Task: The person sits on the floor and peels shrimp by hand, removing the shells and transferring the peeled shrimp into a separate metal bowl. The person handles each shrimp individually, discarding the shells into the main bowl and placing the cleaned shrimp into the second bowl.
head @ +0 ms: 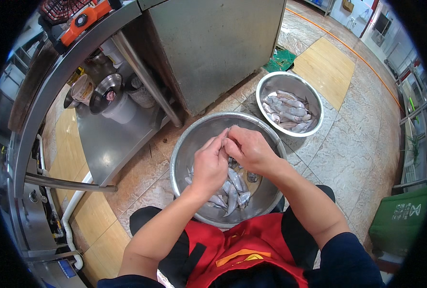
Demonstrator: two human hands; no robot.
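Both hands meet over a large steel basin (184,151) on the floor between my knees. The thumb and fingers of my left hand (211,158) are curled up against those of my right hand (247,147), whose fingers are bent inward. Whatever may lie between the fingertips is hidden by the fingers. Below them, several silvery fish (232,196) lie in the basin's bottom, beside a little cloudy liquid and dark scraps (253,177). Beyond my right hand stands a smaller steel bowl (319,104) holding a heap of similar fish (289,109).
At the left is a steel table whose lower shelf (116,144) carries bowls and a white bucket (121,111). A steel cabinet (217,54) stands ahead. An orange hose (346,45) crosses the tiled floor. A green bin (397,219) is at the right.
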